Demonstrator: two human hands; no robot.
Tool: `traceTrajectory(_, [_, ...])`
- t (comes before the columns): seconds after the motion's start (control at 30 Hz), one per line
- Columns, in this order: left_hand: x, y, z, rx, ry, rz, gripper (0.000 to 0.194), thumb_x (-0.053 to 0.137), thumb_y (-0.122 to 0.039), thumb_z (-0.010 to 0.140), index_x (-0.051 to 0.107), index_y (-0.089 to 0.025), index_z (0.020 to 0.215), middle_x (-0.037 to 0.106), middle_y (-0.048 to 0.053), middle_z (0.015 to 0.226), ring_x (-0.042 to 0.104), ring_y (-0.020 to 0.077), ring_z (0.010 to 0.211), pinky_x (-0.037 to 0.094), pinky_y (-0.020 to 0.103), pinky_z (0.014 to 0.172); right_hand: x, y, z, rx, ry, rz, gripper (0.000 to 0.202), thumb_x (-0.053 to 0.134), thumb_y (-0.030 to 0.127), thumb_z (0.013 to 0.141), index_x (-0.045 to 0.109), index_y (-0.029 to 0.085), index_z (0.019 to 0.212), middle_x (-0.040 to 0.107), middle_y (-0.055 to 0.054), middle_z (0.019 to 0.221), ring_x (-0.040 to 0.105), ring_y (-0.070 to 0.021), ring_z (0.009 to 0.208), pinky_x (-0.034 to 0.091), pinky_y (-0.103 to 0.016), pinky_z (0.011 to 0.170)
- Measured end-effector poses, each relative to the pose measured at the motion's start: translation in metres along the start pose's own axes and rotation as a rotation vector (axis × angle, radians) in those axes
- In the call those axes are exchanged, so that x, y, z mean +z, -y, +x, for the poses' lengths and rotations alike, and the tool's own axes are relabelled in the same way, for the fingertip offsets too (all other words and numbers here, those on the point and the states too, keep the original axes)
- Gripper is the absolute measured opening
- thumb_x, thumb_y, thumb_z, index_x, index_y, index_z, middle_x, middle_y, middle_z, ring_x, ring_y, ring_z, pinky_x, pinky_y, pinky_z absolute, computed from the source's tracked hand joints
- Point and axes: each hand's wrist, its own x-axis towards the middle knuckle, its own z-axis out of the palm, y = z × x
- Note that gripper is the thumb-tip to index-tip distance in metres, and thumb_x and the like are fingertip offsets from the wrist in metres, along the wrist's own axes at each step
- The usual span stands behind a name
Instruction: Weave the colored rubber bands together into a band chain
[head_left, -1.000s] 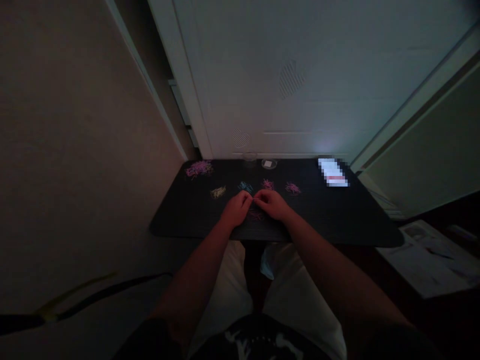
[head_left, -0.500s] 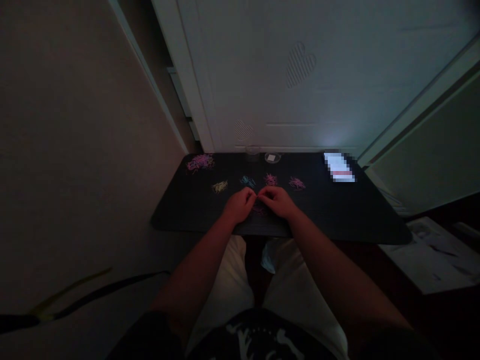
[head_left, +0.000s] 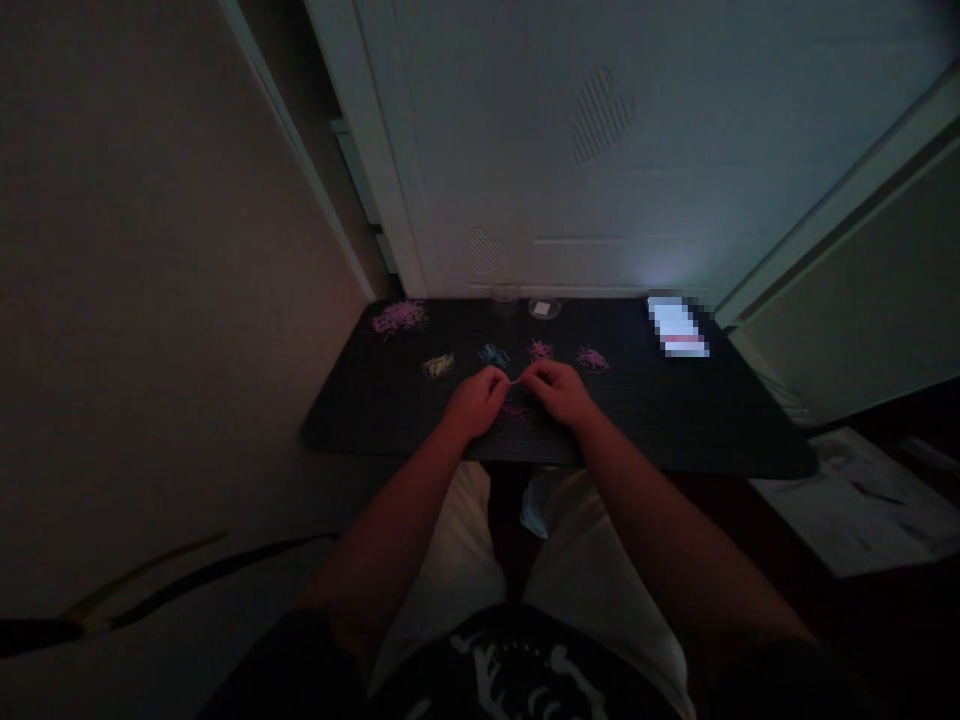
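Note:
My left hand (head_left: 478,402) and my right hand (head_left: 558,392) meet over the middle of a dark table (head_left: 675,430), fingertips pinched. Between them stretches a small, thin pale strand (head_left: 514,381), held at both ends. Below the fingertips lies a purple-pink pile (head_left: 516,411) of small strands, partly hidden by my hands. Just beyond are a blue pile (head_left: 494,355) and a pink pile (head_left: 540,350). A pale yellow pile (head_left: 439,366) lies to the left, another pink pile (head_left: 593,359) to the right.
A larger mixed pink and purple heap (head_left: 400,317) sits at the back left corner. Along the back edge are a clear container (head_left: 505,299) and a round clear lid (head_left: 544,308) with a white square. A lit phone (head_left: 677,327) lies at back right, before a white door (head_left: 487,130).
My fingertips have moved slightly apart, and a pale strand now shows between them. The whole view has shifted a little.

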Motion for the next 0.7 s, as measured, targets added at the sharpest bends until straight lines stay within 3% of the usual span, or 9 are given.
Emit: traceTrajectory(0.7, [-0.0002, -0.0016, -0.0013, -0.009, -0.009, -0.009, 0.026, 0.040, -0.036, 0.088, 0.058, -0.017, 0.086, 0.063, 0.002, 0.081, 0.056, 0.0140, 0.073, 0.040, 0.025, 0.065, 0.0010, -0.0008, -0.0019, -0.029, -0.004, -0.062, 0.013, 0.052, 0.026, 0.075, 0.058, 0.016, 0.071, 0.056, 0.000, 0.062, 0.048, -0.0108, 0.057, 0.037, -0.023, 0.055])
